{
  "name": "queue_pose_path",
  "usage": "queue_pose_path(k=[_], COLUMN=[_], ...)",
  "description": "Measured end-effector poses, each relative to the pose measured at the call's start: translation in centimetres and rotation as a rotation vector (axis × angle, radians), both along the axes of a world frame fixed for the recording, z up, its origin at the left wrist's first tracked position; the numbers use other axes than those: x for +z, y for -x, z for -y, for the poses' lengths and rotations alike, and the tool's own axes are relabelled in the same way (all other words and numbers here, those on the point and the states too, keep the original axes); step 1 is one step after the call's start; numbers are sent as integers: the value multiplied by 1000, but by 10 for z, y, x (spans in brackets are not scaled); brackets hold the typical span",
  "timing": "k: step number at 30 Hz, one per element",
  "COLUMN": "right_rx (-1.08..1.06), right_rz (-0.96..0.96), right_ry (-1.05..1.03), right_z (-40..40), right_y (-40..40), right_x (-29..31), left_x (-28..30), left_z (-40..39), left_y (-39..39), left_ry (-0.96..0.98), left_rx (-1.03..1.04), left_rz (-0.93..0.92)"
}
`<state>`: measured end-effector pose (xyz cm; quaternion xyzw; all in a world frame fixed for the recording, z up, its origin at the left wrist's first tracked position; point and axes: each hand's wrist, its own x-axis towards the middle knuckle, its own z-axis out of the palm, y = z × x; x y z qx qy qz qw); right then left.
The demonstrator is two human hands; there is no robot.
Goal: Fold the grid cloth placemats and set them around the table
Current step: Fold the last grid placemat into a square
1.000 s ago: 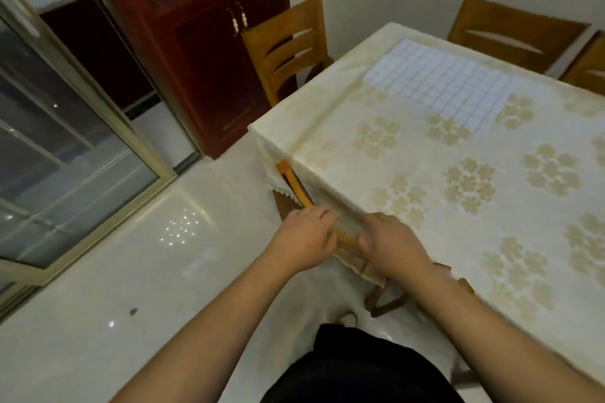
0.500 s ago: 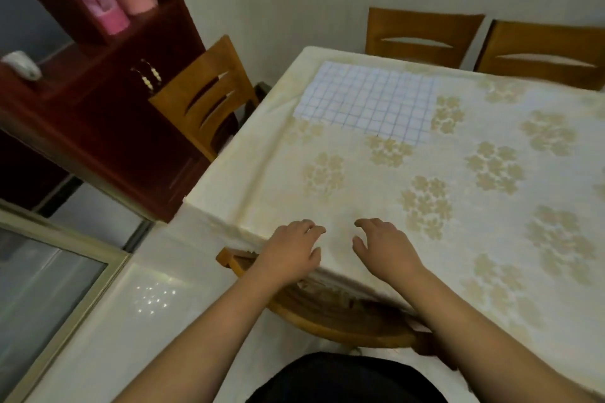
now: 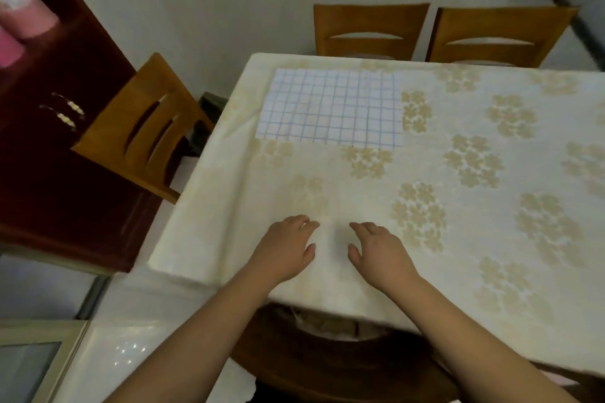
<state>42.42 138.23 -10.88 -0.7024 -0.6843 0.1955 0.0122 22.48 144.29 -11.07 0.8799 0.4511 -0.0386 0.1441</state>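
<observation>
A white grid cloth placemat (image 3: pixel 330 106) with blue lines lies flat near the far left corner of the table (image 3: pixel 360 193), which wears a cream flowered cloth. My left hand (image 3: pixel 284 250) and my right hand (image 3: pixel 379 255) hover side by side over the table's near edge, palms down, fingers apart, holding nothing. Both hands are well short of the placemat.
Two wooden chairs (image 3: pixel 370 31) (image 3: pixel 497 34) stand at the far side, another chair (image 3: pixel 147 127) at the left end, and one chair (image 3: pixel 327 366) is tucked under the near edge below my arms. A dark red cabinet (image 3: pixel 49 141) stands at left.
My hands let go of the near chair's back and rose over the table edge. The view swung up and right, so the table fills more of it.
</observation>
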Motion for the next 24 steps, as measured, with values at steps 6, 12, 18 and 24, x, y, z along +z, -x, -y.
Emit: queue_pose_path(k=[6, 12, 18, 24], right_rx=[-144, -218, -217, -201], right_rz=[29, 71, 81, 68], right_ry=[-31, -56, -54, -60], right_z=[-51, -93, -117, -142], right_y=[39, 64, 67, 75], right_x=[-6, -8, -25, -51], left_x=[-5, -12, -38, -71], left_z=[-82, -145, -204, -262], left_y=[42, 60, 46, 30], left_ry=[-63, -93, -88, -13], left_rx=[-99, -117, -77, -22], left_rz=[40, 44, -64, -184])
